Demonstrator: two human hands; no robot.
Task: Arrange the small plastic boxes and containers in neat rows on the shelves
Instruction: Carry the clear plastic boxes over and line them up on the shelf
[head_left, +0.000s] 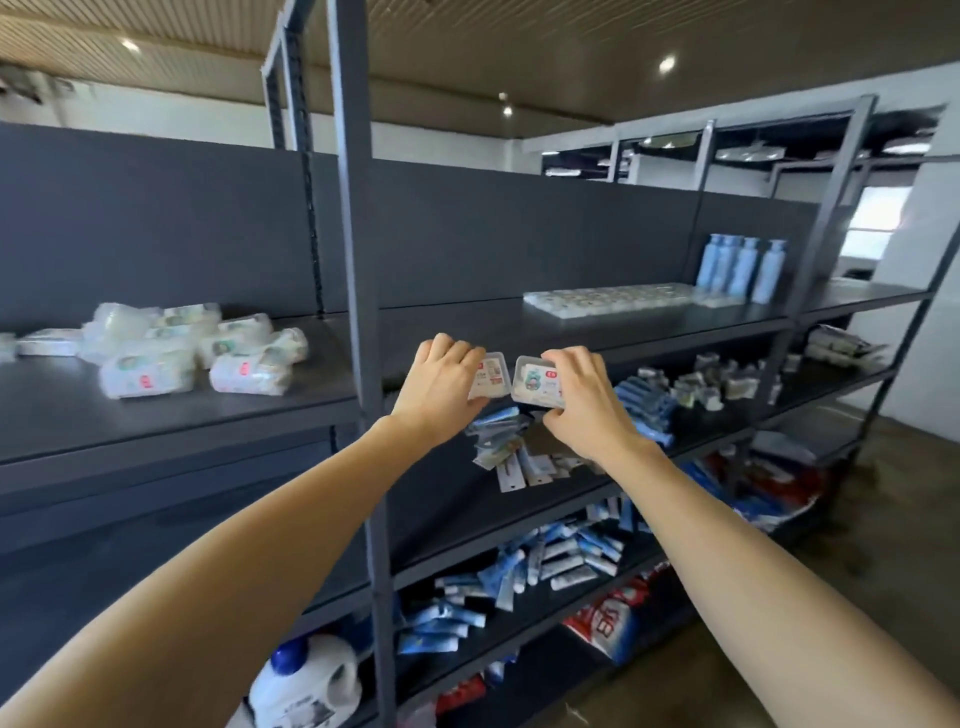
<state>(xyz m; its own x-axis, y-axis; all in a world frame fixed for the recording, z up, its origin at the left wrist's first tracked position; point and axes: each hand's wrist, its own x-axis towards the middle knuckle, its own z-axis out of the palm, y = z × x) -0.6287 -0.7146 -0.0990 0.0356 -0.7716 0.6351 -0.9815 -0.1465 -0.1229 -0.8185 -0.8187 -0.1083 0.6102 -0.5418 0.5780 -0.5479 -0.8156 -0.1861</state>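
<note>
Dark grey metal shelving (519, 332) fills the room, and at its top shelf's front edge the left hand (441, 389) and right hand (582, 405) each pinch a small clear plastic box (488, 376) (535, 384) by its sides, seemingly light, stiff, slick.

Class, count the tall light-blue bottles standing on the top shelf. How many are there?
4, standing side by side in a tight group of light-blue bottles at the right end of the top shelf, just behind the row of clear boxes. More could be hidden behind them.
</note>
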